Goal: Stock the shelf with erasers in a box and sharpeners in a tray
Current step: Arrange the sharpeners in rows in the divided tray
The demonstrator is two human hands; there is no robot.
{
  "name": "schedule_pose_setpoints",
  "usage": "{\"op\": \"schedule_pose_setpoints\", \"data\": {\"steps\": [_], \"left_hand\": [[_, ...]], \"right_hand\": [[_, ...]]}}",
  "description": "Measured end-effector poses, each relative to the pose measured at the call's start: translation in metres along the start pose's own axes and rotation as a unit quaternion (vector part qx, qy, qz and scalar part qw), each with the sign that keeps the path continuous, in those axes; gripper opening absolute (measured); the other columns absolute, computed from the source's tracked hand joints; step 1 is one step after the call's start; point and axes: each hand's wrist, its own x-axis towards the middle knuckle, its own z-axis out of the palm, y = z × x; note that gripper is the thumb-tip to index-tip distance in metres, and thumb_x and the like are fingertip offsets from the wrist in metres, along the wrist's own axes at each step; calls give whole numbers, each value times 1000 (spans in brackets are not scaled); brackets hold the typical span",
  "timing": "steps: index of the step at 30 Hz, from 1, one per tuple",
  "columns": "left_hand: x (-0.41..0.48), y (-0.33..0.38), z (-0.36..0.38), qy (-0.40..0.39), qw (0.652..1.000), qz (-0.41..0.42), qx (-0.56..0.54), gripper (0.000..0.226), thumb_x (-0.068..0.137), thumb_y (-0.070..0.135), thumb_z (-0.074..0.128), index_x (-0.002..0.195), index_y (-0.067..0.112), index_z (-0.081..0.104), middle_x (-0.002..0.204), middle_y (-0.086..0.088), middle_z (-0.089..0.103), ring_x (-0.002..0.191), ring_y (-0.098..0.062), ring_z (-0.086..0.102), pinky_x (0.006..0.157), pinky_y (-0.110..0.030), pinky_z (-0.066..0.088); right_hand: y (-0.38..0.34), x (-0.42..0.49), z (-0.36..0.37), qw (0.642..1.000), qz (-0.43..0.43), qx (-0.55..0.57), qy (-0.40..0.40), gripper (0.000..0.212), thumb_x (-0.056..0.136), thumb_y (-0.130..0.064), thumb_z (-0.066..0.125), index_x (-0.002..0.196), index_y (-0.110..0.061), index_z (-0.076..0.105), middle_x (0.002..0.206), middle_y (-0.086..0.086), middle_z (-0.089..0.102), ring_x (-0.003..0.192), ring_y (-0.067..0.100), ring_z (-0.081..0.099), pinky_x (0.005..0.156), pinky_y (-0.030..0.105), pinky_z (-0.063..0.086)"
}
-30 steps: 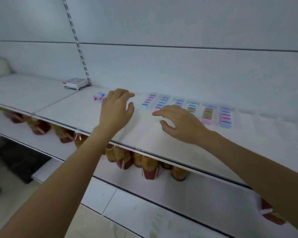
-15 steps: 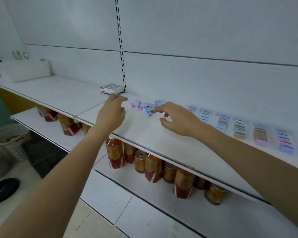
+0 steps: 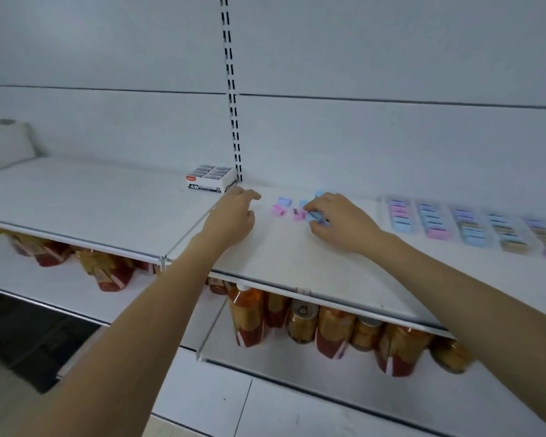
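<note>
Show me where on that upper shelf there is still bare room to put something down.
Widest bare patch: the shelf left of the eraser box. Also bare: the front strip between the left hand, right hand and shelf edge. Crowded: loose sharpeners by the right hand, the filled tray rightward.

Both bare forearms are stretched forward, angling in toward each other. Left hand [image 3: 234,217] is palm-down with loose, slightly bent fingers, index poking furthest ahead, not holding anything. Right hand [image 3: 339,220] is palm-down too, fingers curled, with the tips and thumb pinching a small light-blue plastic sharpener [image 3: 313,216].
</note>
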Motion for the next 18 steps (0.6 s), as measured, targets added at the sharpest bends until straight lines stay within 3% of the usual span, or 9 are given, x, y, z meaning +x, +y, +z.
{"op": "schedule_pose_setpoints", "data": {"steps": [2,4,7,12,15,18], "left_hand": [[10,-1,10,-34,999,12,-10,38,91,11,47,128,16,50,129,-6,46,109,-24,53,96,-37,42],[21,0,21,-45,999,17,-13,36,91,22,51,127,19,51,126,-4,49,108,-22,54,94,-36,43],[36,1,34,-35,999,28,-7,36,90,35,51,124,22,52,120,-2,53,108,-21,52,92,-32,42],[54,-8,34,-38,996,63,-43,23,89,21,53,109,12,61,105,-8,58,94,-21,53,84,-28,41],[58,-23,29,-22,991,83,-106,25,85,6,55,109,9,61,99,-7,57,79,-17,54,74,-13,39],[58,-36,23,-24,982,84,-168,25,82,0,57,100,15,62,96,-2,52,77,-13,57,73,-11,43]], "right_hand": [[1,7,5,1000,6,-30,-4,29,87,-15,50,114,-8,61,107,4,58,106,20,47,81,21,32],[1,17,10,999,2,-47,-4,26,86,-19,52,103,-5,65,99,8,61,100,24,50,85,29,37],[0,32,14,998,-13,-58,-12,24,88,-29,53,104,-16,66,102,3,58,102,21,46,89,35,38],[4,48,33,994,-55,-76,50,20,83,-33,58,86,-14,67,86,5,61,91,25,52,78,30,33],[6,54,46,989,-75,-72,104,26,78,-33,45,72,-16,63,67,2,61,72,27,57,72,29,34],[2,57,48,982,-125,-77,117,23,75,-24,42,74,-17,64,65,0,60,69,21,55,71,24,28]]}}
